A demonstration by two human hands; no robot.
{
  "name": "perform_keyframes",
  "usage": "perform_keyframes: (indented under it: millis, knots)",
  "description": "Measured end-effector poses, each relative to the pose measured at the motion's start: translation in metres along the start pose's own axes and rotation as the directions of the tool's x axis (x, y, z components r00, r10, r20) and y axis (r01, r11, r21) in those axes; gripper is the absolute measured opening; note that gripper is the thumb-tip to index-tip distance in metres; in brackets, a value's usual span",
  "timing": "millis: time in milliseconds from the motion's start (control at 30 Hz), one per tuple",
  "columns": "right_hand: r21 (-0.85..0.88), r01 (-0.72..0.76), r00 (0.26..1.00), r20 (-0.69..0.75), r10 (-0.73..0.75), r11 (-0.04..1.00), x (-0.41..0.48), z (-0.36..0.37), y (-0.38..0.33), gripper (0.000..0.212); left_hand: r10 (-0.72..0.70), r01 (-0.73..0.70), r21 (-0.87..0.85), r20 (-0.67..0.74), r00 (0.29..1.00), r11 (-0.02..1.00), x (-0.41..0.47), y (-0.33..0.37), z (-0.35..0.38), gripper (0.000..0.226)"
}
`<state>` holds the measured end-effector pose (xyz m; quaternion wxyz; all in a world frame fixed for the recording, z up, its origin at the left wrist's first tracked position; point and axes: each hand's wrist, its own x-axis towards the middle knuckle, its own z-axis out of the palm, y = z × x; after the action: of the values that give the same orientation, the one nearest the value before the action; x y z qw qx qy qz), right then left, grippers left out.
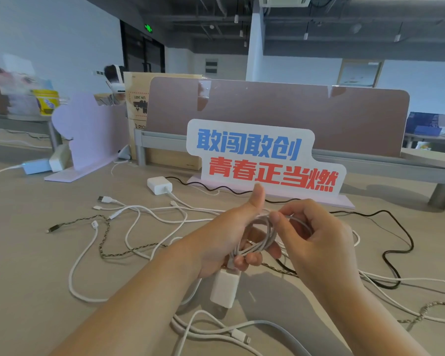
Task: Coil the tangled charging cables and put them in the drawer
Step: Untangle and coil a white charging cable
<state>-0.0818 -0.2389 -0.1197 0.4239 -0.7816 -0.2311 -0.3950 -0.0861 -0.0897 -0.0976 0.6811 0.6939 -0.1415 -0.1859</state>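
While I am winding one white cable point(263, 235) into a coil above the tabletop point(36, 265), my left hand point(226, 237) is gripping the loops, with the charger block point(225, 289) hanging below, and my right hand point(316, 235) is pinching the strand at the top. I am judging this an early stage: the other white cables point(162, 220), a braided cable point(104, 235) and a black cable point(410, 240) are lying loose and tangled, and no drawer is showing.

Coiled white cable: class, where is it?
Head view, centre: the coiled white cable sits in the left hand, its top pinched by the right hand, before the slogan sign.
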Motion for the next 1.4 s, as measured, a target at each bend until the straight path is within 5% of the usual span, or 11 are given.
perform_keyframes:
  millis: [200,433,600,767,900,1033,1133,1400]
  knots:
    - [0.001,-0.074,0.997,0.026,0.073,0.997,0.0,0.001,0.004,0.009,0.117,-0.115,0.099,-0.012,0.993,0.988,0.005,-0.004,-0.01,0.037]
    - [0.038,-0.167,0.985,0.056,0.165,0.985,0.002,0.003,0.005,0.018,0.221,-0.196,0.115,-0.274,0.936,0.974,0.008,-0.004,-0.007,0.05]
    - [-0.096,-0.273,0.925,0.249,0.288,0.957,0.004,0.002,0.008,0.03,0.234,-0.386,-0.104,-0.645,0.728,0.916,0.013,-0.001,-0.018,0.054]
    - [-0.277,-0.402,0.809,0.339,0.48,0.873,0.003,0.007,0.016,0.063,0.187,-0.544,-0.471,-0.612,0.768,0.695,0.01,0.007,-0.027,0.052]
    - [-0.254,-0.385,0.853,0.268,0.447,0.887,0.005,0.001,0.017,0.048,0.131,-0.473,-0.642,-0.505,0.853,0.603,0.008,0.006,-0.024,0.048]
    - [-0.103,-0.123,0.971,0.191,0.141,0.987,0.004,0.001,0.021,0.011,0.024,-0.368,-0.667,-0.465,0.885,0.648,0.01,0.007,-0.03,0.048]
    - [-0.061,0.043,0.991,0.126,-0.035,0.997,0.002,0.004,0.02,0.007,-0.046,-0.295,-0.654,-0.451,0.891,0.697,0.012,0.006,-0.031,0.046]
    - [-0.023,0.095,0.994,-0.048,-0.096,0.995,0.003,0.0,0.007,0.021,-0.138,0.051,-0.28,-0.301,0.943,0.959,0.009,-0.001,-0.017,0.043]
